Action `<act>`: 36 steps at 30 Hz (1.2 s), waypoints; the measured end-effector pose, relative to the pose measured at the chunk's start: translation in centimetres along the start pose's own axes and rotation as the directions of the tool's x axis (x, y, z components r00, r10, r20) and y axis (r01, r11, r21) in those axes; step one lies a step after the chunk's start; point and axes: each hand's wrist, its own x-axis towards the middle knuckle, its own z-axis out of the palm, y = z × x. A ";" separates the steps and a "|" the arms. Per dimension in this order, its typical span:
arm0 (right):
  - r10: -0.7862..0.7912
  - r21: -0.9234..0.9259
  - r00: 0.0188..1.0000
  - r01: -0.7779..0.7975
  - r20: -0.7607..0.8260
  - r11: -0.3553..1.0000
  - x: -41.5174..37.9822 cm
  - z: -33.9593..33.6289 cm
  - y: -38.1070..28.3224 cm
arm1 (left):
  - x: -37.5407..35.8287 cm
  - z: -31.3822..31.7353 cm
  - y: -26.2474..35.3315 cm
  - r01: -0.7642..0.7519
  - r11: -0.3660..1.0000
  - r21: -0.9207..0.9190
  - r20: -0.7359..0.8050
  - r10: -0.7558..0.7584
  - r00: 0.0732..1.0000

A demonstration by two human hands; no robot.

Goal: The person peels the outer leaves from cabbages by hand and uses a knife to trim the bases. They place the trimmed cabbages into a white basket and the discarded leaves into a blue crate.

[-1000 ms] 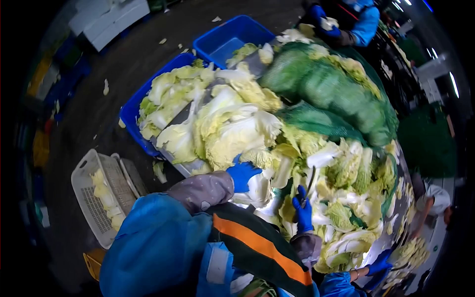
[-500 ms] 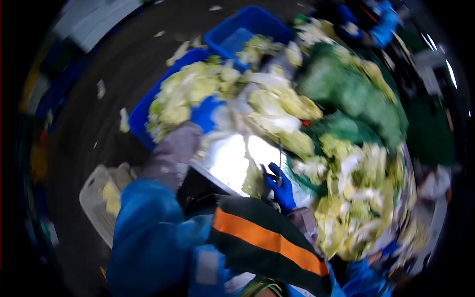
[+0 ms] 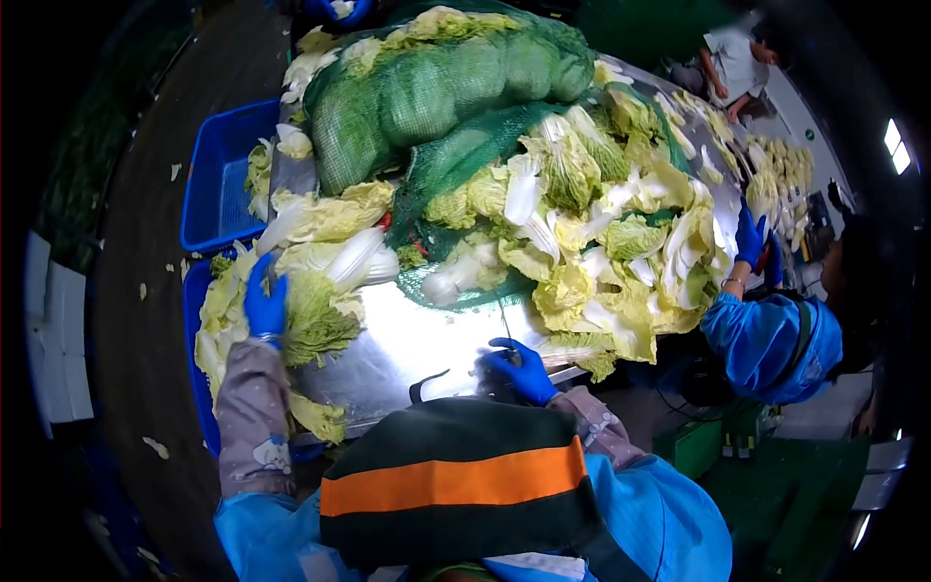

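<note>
My left hand [image 3: 264, 303], in a blue glove, is at the table's left edge, thumb and fingers apart, beside a leafy cabbage [image 3: 318, 315] and above loose leaves [image 3: 221, 315] in a blue bin. My right hand [image 3: 524, 372], also gloved, is closed round the handle of a knife; its thin blade [image 3: 506, 320] points away from me over the metal table [image 3: 402, 335]. Trimmed cabbages [image 3: 359, 260] lie between my hands, farther back. To the right is a large heap of cabbages and leaves [image 3: 621, 252].
A green net sack [image 3: 436, 92] full of cabbages lies at the back. Another blue bin [image 3: 233, 175] stands at the left. A co-worker in blue [image 3: 776, 339] works at the right; a person in white [image 3: 734, 68] is farther off. Leaves litter the floor [image 3: 145, 233].
The view has turned right and steadied. My left hand has moved from over the bin's leaves to beside the cabbage at the table edge. My right hand still holds the knife.
</note>
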 end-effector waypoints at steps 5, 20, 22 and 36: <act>-0.079 0.094 0.982 0.096 -0.172 0.991 -1.7 -5.3 0.2 | 1.6 13.5 14.0 0.014 0.956 -0.294 0.425 0.118 0.898; -0.286 -0.253 0.799 0.173 -0.528 0.952 0.3 -23.7 1.4 | 12.5 47.7 28.8 -0.246 0.966 0.076 0.621 0.147 0.770; -0.207 -0.116 0.804 0.172 -0.557 0.978 -0.3 -23.4 0.6 | 13.8 51.0 30.7 -0.317 0.943 0.096 0.623 0.192 0.758; -0.170 0.960 0.971 0.125 -0.171 -0.252 4.4 -56.9 -18.1 | 22.4 75.3 38.5 -0.053 0.992 0.114 0.372 0.007 0.928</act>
